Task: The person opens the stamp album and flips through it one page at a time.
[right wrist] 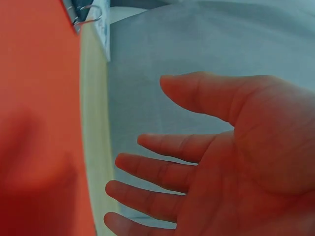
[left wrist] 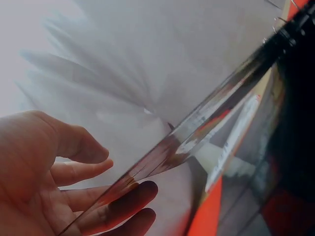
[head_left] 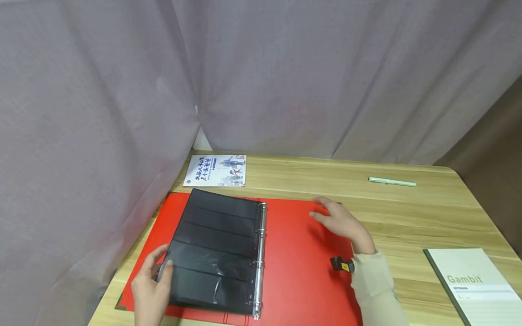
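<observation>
A red ring binder [head_left: 302, 253] lies open and flat on the pale wood-grain counter [head_left: 408, 213], its metal ring spine [head_left: 260, 258] running down the middle. On the binder's left half rests a stack of glossy black plastic sleeve pages [head_left: 216, 253], banded into horizontal pockets. The left hand [head_left: 151, 285] pinches the outer edge of these pages, thumb above and fingers below, lifting it slightly. The right hand [head_left: 340, 222] hovers over the binder's bare right half, fingers relaxed and spread, gripping nothing. Beyond the binder lies a small illustrated booklet [head_left: 216, 170]; to its right, a slim pale green pen [head_left: 392, 182] and a white notebook [head_left: 475, 285]. Mauve cloth [head_left: 285, 77] hangs behind.
</observation>
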`<state>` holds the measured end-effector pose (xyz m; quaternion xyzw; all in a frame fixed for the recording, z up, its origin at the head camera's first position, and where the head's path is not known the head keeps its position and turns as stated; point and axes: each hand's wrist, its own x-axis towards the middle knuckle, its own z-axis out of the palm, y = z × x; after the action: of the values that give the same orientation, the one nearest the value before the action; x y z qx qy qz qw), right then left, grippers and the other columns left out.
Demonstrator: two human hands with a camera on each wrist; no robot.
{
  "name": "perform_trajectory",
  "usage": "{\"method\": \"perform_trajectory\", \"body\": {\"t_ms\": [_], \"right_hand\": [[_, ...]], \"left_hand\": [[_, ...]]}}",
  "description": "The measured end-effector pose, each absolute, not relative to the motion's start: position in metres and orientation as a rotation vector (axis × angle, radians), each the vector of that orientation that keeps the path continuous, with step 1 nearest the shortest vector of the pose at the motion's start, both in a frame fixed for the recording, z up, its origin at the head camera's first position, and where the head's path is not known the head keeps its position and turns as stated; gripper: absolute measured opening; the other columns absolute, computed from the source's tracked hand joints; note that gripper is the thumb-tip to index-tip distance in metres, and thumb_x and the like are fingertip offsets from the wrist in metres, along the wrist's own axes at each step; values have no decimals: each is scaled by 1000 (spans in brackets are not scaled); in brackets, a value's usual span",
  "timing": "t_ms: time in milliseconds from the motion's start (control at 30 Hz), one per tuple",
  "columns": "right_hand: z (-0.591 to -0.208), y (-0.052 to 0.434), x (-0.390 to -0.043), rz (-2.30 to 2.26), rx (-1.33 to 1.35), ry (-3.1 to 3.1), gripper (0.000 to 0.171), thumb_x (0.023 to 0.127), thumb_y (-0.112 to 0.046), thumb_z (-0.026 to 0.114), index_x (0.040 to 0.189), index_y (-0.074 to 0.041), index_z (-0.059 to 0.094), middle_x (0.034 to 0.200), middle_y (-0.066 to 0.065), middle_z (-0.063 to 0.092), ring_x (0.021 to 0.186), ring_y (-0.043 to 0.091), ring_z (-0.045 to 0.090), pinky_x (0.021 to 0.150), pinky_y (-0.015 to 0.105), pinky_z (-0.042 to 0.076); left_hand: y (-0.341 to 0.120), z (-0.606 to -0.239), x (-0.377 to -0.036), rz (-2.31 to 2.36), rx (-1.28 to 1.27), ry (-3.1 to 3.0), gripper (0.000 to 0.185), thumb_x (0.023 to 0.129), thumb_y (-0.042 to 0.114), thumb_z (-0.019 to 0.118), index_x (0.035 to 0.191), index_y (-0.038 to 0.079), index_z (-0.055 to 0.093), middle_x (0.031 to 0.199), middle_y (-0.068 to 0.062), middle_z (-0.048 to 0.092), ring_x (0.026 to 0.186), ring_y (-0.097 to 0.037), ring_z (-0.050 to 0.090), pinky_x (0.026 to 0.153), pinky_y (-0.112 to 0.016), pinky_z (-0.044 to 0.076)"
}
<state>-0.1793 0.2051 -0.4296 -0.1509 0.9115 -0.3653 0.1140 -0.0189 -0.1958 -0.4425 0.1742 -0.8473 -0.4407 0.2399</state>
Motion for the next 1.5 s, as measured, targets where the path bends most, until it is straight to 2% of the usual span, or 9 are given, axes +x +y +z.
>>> {"method": "perform_trajectory", "body": {"t_ms": [133,300,567,700,833,933,1000,1300,1500], "right_hand": [[-438,207,-184,-1046,-428,2683,56,93,-28,54,135,6,39,136,22,42,124,41,38,98,55,32],[-447,207,-189,-1009,-417,2687,58,93,-29,54,135,7,37,137,23,41,126,40,35,100,54,29],[-456,209,-192,-959,-369,2694,59,92,-25,56,135,9,35,137,26,39,125,43,34,100,55,30],[-460,209,-194,-945,-354,2697,61,90,-24,59,135,10,35,136,28,38,125,44,34,99,55,30],[-461,210,-195,-972,-325,2697,61,88,-23,62,133,11,38,134,29,40,122,44,37,99,54,32],[-461,211,-195,-990,-301,2691,61,87,-21,63,132,11,38,134,29,40,122,43,38,98,54,32],[-461,211,-195,-985,-300,2688,62,86,-21,64,133,12,37,134,29,40,122,43,37,98,54,32],[-461,209,-195,-925,-306,2717,63,83,-19,66,131,12,39,132,29,42,121,43,38,99,54,32],[-462,207,-196,-897,-312,2725,65,81,-17,68,131,13,39,132,29,42,120,43,39,99,54,32]], "left_hand": [[-202,-452,-21,-1273,476,-2303,35,83,-2,63,115,12,63,112,-8,64,73,-3,63,61,-9,42],[-212,-463,-21,-1292,482,-2310,31,84,-1,61,114,7,63,110,-12,65,67,-1,61,59,-11,42],[-216,-475,-20,-1242,516,-2396,27,86,3,62,113,6,63,107,-14,66,77,3,59,60,-11,42],[-216,-481,-22,-1161,510,-2454,27,85,6,62,112,7,64,103,-13,67,86,-6,61,66,-9,40],[-216,-484,-23,-1101,525,-2545,27,86,9,61,113,7,63,102,-13,67,93,-22,62,72,-23,46],[-215,-484,-25,-1087,520,-2623,29,88,13,59,116,5,61,105,-16,65,96,-27,61,77,-41,48],[-214,-483,-26,-1091,515,-2654,31,89,14,58,118,3,59,108,-18,64,98,-30,61,80,-47,47],[-211,-480,-24,-1028,503,-2701,33,88,16,58,119,2,59,110,-22,62,100,-38,56,81,-53,43],[-213,-484,-25,-962,424,-2812,52,77,18,73,122,0,55,118,-24,56,106,-42,48,85,-55,39]]}}
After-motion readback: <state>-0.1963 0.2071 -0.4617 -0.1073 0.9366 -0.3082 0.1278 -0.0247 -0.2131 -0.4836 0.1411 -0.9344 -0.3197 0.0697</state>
